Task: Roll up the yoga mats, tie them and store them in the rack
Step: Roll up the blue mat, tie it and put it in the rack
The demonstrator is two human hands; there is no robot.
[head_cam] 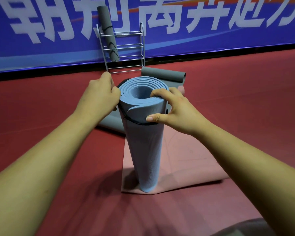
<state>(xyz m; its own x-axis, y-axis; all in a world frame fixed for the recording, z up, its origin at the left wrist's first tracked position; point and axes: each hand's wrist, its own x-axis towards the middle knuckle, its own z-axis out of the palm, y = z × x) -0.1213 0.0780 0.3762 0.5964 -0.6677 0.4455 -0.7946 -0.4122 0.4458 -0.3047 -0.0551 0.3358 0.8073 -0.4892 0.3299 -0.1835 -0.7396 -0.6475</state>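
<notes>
A rolled yoga mat (146, 150) stands upright on an unrolled mat (191, 159) spread on the floor (245, 99), with a cord (136, 123) round it near the top. Just behind lies a partly rolled mat (163, 74). Farther back, a wire rack (126, 46) stands against the banner (211, 31), with a tied mat (107, 31) tilted in its left side.

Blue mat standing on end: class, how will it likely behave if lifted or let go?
The blue mat likely tips if released: tall, on a narrow end. Probably light: it looks like foam, and the right hand pinches just its rim. Should stay rolled: a cord circles it.
</notes>
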